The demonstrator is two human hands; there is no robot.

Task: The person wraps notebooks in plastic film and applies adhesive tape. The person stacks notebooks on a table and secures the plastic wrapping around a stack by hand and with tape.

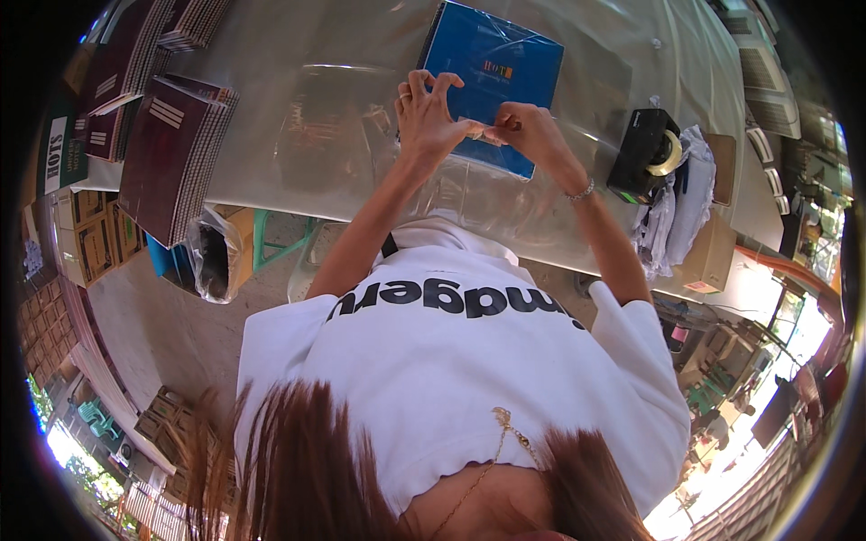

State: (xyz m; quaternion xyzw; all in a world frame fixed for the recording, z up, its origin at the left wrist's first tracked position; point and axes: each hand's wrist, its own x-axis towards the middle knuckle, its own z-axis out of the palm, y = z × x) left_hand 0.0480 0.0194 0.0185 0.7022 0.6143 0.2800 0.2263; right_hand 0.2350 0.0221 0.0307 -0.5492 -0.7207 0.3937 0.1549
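A blue square book [519,68] with small printed lettering lies on the table under a shiny clear film, apparently a plastic wrap. My left hand [428,122] is over its left side, fingers spread and bent, thumb stretched toward the right hand. Just right of it, my right hand [534,135] is closed in a pinch above the book's near part, its fingertips meeting the left thumb. Whatever lies between those fingertips is too small to make out. To the right stands a black tape dispenser [639,155] with a roll of clear tape [666,155].
Stacks of dark maroon spiral-bound books [167,153] fill the table's left end, overhanging its front edge. Crumpled clear plastic [681,194] hangs beside the dispenser. A clear sheet covers the table [316,171]. Below are cardboard boxes [90,248] and a green stool [271,239].
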